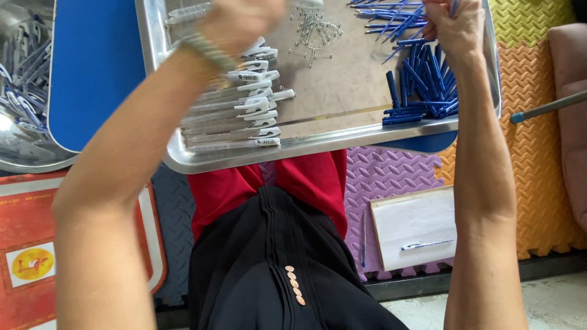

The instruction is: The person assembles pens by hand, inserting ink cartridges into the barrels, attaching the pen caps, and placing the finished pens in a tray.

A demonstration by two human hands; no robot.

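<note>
left hand (241,21): up over the far left part of the tray, blurred from motion. Fingers look curled in, but honestly I can't tell if it's gripping anything. There's a beaded bracelet (208,52) on that wrist.

right hand (455,27): over the far right side of the tray, fingers pinched shut around a thin blue pen part (453,7) that pokes up out of the grip at the top edge of the view.

tray (324,142): shallow metal one, resting across the person's lap, near rim toward the body.

clear pen barrels (235,122): stacked in a neat row on the left side of the tray, white clips all pointing right, just under the left forearm.

springs (315,30): small pile of tiny metal ones in the middle of the tray at the far end, between the two hands.

blue pen parts (422,91): loose heap on the right side of the tray, right below the right hand, some more scattered toward the far edge.

metal bowl (24,85): off to the left, well apart from the tray, full of finished-looking white and blue pens.

blue board (92,67): between the bowl and the tray, partly under the tray.

floor stuff: foam puzzle mats (391,177) in purple, orange and yellow; a white pad (416,226) with one pen (425,245) lying on it, to the right of the lap.
</note>
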